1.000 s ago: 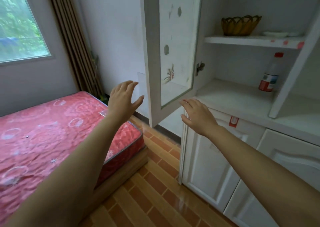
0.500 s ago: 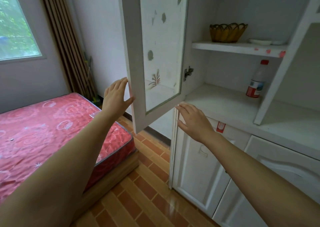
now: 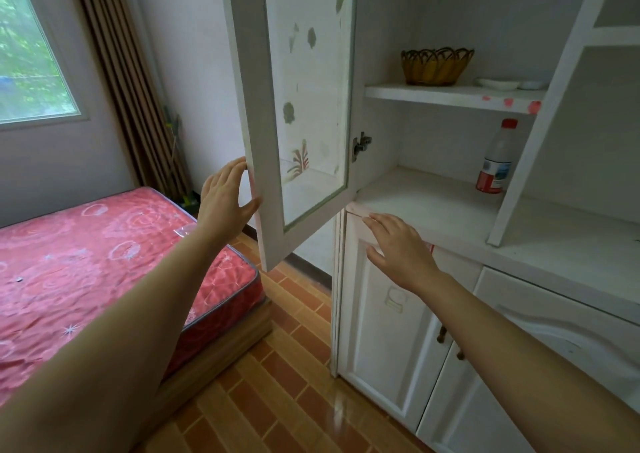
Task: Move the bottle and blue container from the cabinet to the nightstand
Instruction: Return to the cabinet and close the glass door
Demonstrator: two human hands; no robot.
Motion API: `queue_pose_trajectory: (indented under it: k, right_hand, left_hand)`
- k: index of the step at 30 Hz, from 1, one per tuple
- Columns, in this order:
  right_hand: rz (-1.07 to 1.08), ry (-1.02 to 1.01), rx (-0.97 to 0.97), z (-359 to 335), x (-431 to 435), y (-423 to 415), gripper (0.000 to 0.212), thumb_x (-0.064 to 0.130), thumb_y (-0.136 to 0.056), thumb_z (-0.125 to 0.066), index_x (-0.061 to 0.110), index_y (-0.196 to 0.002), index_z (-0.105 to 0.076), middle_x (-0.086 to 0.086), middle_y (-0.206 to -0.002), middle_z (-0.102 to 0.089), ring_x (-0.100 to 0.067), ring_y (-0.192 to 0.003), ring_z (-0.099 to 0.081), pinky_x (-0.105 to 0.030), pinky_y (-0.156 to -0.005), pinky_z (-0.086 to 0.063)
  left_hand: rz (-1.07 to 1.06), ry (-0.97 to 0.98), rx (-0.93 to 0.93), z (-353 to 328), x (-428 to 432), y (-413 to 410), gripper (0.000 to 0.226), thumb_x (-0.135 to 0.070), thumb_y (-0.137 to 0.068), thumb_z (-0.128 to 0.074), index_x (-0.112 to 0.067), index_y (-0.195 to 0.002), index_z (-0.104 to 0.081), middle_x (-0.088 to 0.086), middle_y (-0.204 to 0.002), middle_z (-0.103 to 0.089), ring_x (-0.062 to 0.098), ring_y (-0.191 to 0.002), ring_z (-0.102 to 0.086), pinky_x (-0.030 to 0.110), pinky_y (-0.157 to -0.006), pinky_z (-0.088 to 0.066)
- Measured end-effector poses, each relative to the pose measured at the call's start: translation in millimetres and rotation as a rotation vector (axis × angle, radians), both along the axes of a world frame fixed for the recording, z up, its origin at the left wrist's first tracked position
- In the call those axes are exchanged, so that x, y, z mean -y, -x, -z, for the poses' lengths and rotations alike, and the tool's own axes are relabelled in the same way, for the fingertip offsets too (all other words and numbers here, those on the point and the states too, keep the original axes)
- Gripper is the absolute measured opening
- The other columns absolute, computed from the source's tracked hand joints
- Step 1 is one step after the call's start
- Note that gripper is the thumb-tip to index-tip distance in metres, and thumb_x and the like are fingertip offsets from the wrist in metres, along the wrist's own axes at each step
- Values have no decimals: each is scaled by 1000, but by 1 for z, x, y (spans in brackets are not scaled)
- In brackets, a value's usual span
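Pressing door (image 3: pixel 244 72) edge: left hand (image 3: pixel 223 198) flat | right hand (image 3: pixel 401 252) spread | bottle (image 3: pixel 495 162) label unreadable

No text is readable; the label (image 3: pixel 492 176) on the bottle (image 3: pixel 497 148) is blurred.

Bedroom; bed (image 3: pixel 104 262), curtain (image 3: pixel 138 82), cabinet (image 3: pixel 450 96)

bottle (image 3: pixel 496 162) label too small to read; door (image 3: pixel 249 72) top cut off above
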State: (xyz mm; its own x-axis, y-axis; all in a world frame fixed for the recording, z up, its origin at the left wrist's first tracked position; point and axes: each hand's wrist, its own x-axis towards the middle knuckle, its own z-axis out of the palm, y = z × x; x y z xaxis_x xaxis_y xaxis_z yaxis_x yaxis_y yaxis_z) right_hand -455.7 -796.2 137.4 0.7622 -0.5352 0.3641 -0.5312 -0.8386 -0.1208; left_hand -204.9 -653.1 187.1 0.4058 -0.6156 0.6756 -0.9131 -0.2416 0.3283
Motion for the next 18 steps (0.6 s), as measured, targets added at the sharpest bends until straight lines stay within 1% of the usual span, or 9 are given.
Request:
queue_pose_trajectory:
  k: [8,12,18]
  right_hand:
    - [5,8,4,4,3,26,50,27,-93,-43,14,-140,-31,-7,-147,-37,-23,-136,-31,-40,-111,-27]
    - [29,3,29,6,8,46,50,26,-92,-45,13,-138,-34,-9,-145,-40,-25,-134,-33,-41,-111,-30]
    - [78,6,50,6,17,76,50,26,-92,-47,12,-138,-35,-9,-145,-40,-26,-134,-34,-41,-111,-28]
  left_hand:
    - [88,12,37,0,4,48,65,-27,-77,-72,-15,-133,-42,6,-142,-44,28,-132,-38,48,-113,-22]
    - [157,14,4,1,12,69,67,-29,-76,-73,-15,-133,-42,7,-142,-45,29,-130,-41,47,-111,-25]
    - [238,6,12,3,26,94,66,-31,-76,-73,-15,-132,-42,6,-140,-45,27,-127,-44,47,-108,-33]
